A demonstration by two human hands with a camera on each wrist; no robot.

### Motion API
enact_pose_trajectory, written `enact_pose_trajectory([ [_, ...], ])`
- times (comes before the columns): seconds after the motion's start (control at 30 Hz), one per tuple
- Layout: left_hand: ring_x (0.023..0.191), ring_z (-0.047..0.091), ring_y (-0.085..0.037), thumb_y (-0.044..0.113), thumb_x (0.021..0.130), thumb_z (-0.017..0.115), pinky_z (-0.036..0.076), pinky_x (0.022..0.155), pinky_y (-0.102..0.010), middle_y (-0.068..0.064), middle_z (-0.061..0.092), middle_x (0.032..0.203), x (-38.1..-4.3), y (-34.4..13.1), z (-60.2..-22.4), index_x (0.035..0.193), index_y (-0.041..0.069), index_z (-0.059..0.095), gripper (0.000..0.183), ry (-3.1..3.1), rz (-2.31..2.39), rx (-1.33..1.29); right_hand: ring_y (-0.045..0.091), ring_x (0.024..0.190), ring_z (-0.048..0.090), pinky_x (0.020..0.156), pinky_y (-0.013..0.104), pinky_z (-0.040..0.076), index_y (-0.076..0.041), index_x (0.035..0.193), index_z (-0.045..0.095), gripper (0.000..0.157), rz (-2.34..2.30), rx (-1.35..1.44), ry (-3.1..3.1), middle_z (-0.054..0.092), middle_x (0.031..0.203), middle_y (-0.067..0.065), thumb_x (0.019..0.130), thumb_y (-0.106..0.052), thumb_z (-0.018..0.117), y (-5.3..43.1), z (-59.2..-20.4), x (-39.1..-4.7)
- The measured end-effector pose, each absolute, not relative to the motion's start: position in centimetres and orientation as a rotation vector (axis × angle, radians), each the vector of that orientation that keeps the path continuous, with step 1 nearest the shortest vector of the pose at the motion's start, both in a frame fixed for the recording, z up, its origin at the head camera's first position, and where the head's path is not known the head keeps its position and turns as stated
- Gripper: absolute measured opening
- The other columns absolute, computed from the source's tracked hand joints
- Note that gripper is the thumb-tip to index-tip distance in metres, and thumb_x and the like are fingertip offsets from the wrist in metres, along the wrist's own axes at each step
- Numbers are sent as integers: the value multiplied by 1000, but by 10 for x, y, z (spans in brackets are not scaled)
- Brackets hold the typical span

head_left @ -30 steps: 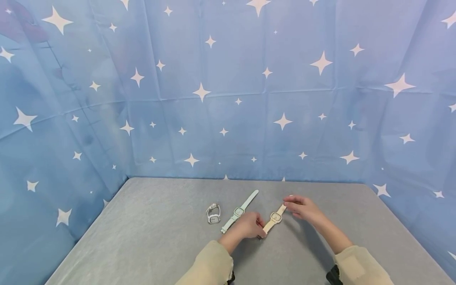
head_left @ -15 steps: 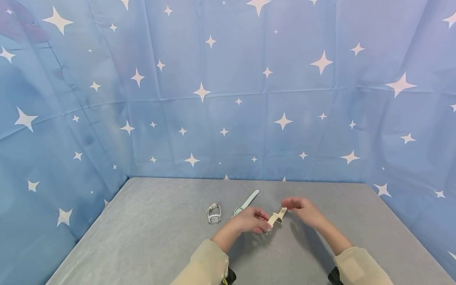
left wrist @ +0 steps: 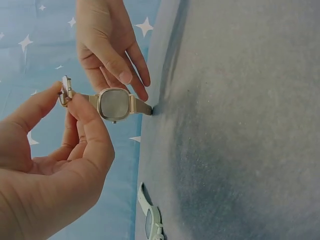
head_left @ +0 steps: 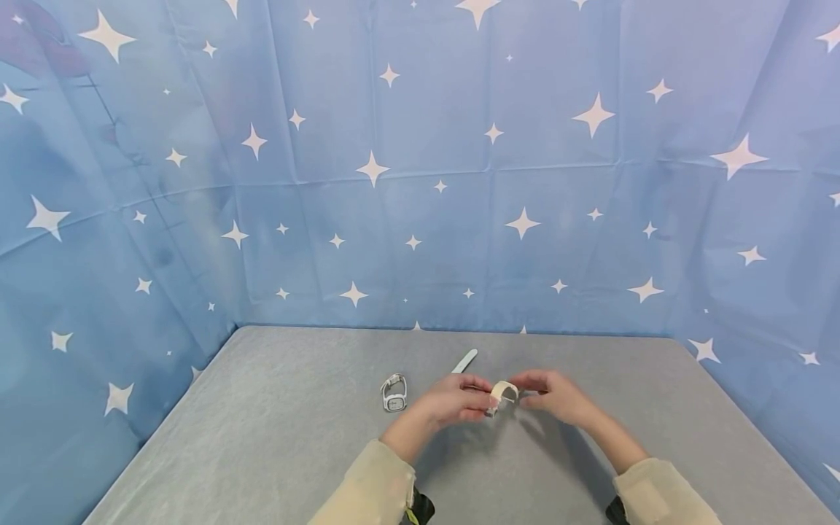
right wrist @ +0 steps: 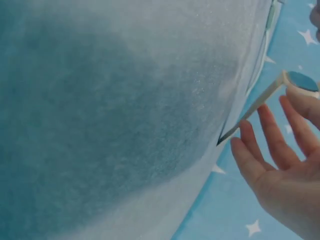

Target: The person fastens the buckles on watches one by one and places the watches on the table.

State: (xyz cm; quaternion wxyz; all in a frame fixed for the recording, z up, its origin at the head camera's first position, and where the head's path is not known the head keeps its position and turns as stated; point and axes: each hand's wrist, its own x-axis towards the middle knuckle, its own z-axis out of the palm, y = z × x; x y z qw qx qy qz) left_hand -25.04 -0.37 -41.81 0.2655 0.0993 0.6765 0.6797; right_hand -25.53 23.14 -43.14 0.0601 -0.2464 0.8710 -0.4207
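A cream wristwatch [head_left: 504,390] is lifted a little off the grey table between the two hands. My left hand [head_left: 453,399] pinches the buckle end of its strap between thumb and fingertips, plainest in the left wrist view, where the watch's squarish face [left wrist: 114,104] hangs beside the fingertips. My right hand [head_left: 556,395] is at the other end, its fingers loosely extended along the strap [right wrist: 257,104]; whether they bear on it is hard to tell. Partly behind my left hand lies a pale mint watch [head_left: 465,361], its strap stretched out flat.
To the left of the hands, a white watch [head_left: 394,402] with its strap looped stands on the grey table [head_left: 262,437]. A blue star-patterned cloth [head_left: 420,219] hangs behind the table and along its sides.
The cream watch has risen from lying flat and now bends into an arch. My left hand has lifted it upward, and my right hand has shifted slightly left towards it.
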Motion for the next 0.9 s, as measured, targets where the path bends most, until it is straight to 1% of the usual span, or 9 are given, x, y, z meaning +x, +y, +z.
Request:
enact_pose_trajectory([
  [0.1, 77, 63, -10, 3, 93, 64, 57, 75, -24, -2, 63, 88, -251, -6, -418, 114, -4, 62, 23, 1772, 1877, 242, 50, 116, 60, 96, 62, 49, 7, 117, 66, 30, -1252, -720, 2670, 68, 118, 26, 92, -9, 68, 228, -431, -255],
  [0.17, 77, 63, -9, 3, 93, 64, 57, 76, -24, -1, 62, 87, -252, -6, -418, 115, -3, 62, 23, 1737, 1903, 220, 49, 115, 60, 97, 63, 47, 4, 111, 70, 25, -1242, -694, 2701, 70, 114, 22, 92, -12, 69, 227, -431, -256],
  [0.33, 76, 62, -7, 3, 93, 63, 54, 74, -21, 1, 62, 83, -253, -8, -418, 113, -2, 62, 21, 1664, 1962, 189, 44, 110, 64, 96, 64, 47, -3, 102, 74, 15, -1249, -659, 2757, 73, 107, 16, 92, -13, 68, 224, -432, -256],
  [0.6, 72, 61, -4, 3, 94, 61, 53, 70, -18, 3, 62, 78, -255, -14, -421, 112, 0, 60, 18, 1602, 2007, 168, 39, 110, 65, 97, 61, 49, -6, 100, 75, 13, -1279, -614, 2834, 74, 106, 12, 94, -16, 68, 222, -433, -255],
  [0.67, 71, 61, -3, 3, 94, 60, 53, 69, -17, 4, 63, 78, -255, -15, -421, 112, 0, 60, 18, 1589, 2014, 165, 35, 109, 65, 98, 60, 49, -7, 99, 75, 12, -1277, -606, 2848, 74, 105, 10, 94, -16, 68, 221, -433, -255],
  [0.73, 70, 61, -3, 3, 95, 60, 53, 68, -17, 4, 63, 77, -255, -16, -421, 111, 0, 60, 17, 1585, 2017, 160, 27, 106, 66, 98, 56, 50, -9, 99, 75, 12, -1267, -595, 2864, 75, 103, 7, 95, -17, 68, 220, -433, -255],
  [0.77, 70, 61, -3, 4, 95, 60, 53, 68, -17, 4, 63, 77, -255, -16, -421, 111, 0, 60, 16, 1581, 2020, 156, 22, 104, 66, 96, 52, 52, -9, 99, 74, 12, -1267, -590, 2866, 75, 103, 6, 95, -18, 67, 220, -433, -255],
  [0.83, 70, 61, -3, 4, 95, 59, 53, 67, -17, 4, 63, 77, -255, -17, -420, 111, 1, 60, 16, 1574, 2026, 148, 12, 98, 65, 90, 41, 55, -10, 99, 74, 12, -1267, -587, 2866, 74, 101, 5, 95, -18, 67, 220, -432, -255],
  [0.9, 70, 61, -3, 4, 96, 59, 53, 66, -17, 4, 64, 76, -255, -19, -420, 111, 1, 59, 16, 1564, 2036, 142, 3, 92, 62, 82, 31, 54, -9, 99, 74, 12, -1287, -597, 2852, 74, 100, 7, 96, -18, 66, 219, -432, -255],
])
